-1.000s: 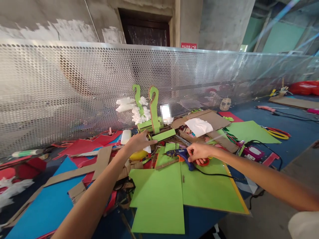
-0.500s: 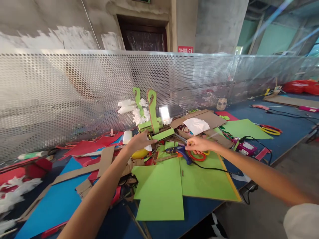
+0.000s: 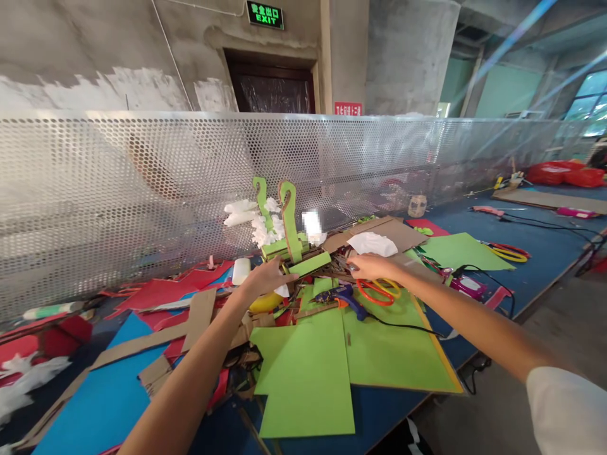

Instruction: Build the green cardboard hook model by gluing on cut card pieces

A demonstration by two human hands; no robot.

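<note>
My left hand (image 3: 266, 278) is at the near left end of a green cardboard model (image 3: 310, 262), thumb in front and fingers behind its low base strip. Two curved green neck-like uprights (image 3: 290, 218) rise from this model, with crumpled white paper around them. Over a heap of cardboard scraps, my right hand (image 3: 370, 266) is closed, fingertips down in the pile; what they pinch is hidden. Just below it lie scissors with orange and yellow handles (image 3: 374, 294), blades out of sight. A blue glue gun (image 3: 348, 300) rests on green sheets nearby.
Green sheets (image 3: 303, 379) cover the near table, and blue board (image 3: 95, 392) with brown strips (image 3: 199, 316) lies left. A perforated metal screen (image 3: 190, 177) stands behind. To the right are a pink device (image 3: 467, 284), more scissors (image 3: 509, 253), a jar (image 3: 417, 205) and cords.
My right hand has shifted slightly up and left, away from the scissors' handles toward the scraps. My left hand stays at the green model. The camera has tilted up a little.
</note>
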